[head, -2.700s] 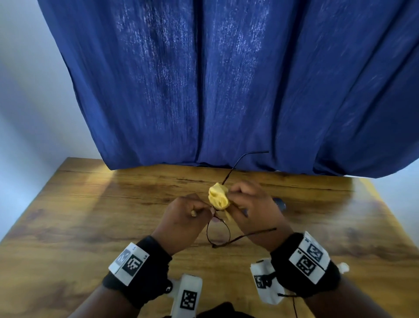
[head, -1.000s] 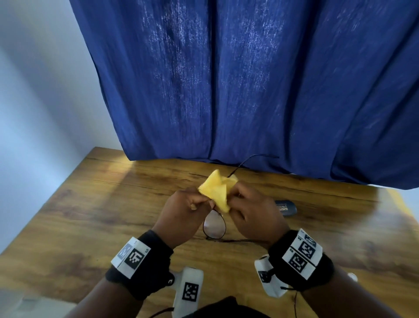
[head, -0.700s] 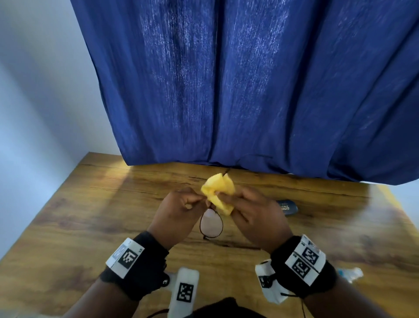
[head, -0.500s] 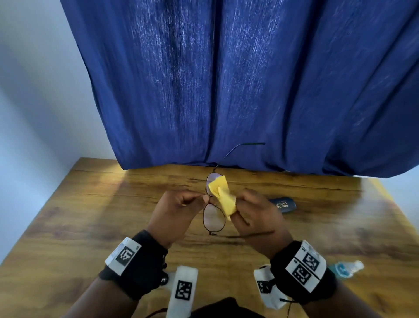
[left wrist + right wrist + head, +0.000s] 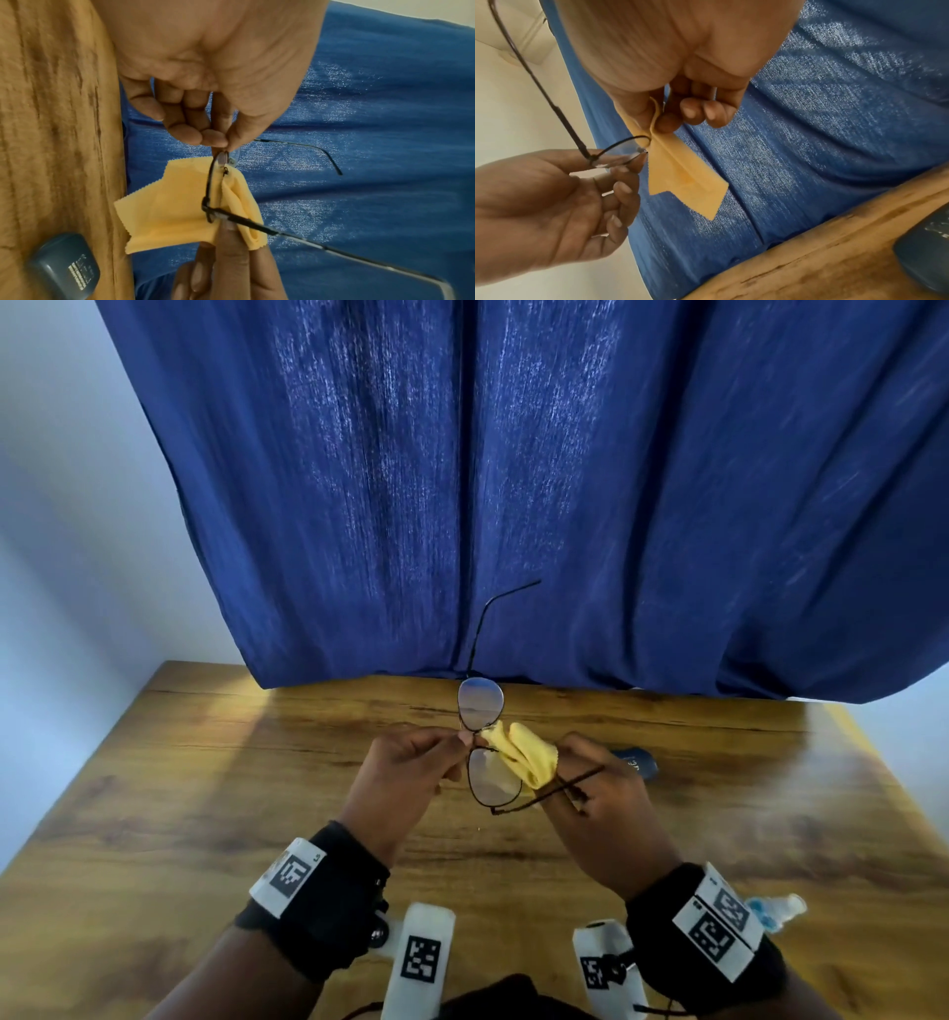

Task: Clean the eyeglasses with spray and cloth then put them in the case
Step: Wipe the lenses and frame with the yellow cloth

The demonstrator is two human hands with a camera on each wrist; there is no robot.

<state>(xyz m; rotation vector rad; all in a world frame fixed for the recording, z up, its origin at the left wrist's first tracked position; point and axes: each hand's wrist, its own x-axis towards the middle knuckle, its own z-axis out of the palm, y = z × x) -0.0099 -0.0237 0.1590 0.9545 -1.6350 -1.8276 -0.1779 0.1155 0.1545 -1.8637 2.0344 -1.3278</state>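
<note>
Thin dark-framed eyeglasses are held up over the wooden table, one lens above the other, temples unfolded. My left hand pinches them at the bridge, which the left wrist view shows between thumb and fingertips. My right hand pinches a folded yellow cloth against the lower lens by its hinge. In the right wrist view the cloth hangs from that pinch. A dark blue case lies shut on the table behind my right hand. The small spray bottle lies by my right wrist.
A blue curtain hangs right behind the table's far edge, and the upper temple pokes up in front of it. A pale wall stands to the left. The case lies near the table's back edge.
The cloth has slid from the upper lens down to the lower lens, leaving the upper lens bare. The left hand keeps its pinch on the bridge. The temples have swung round.
</note>
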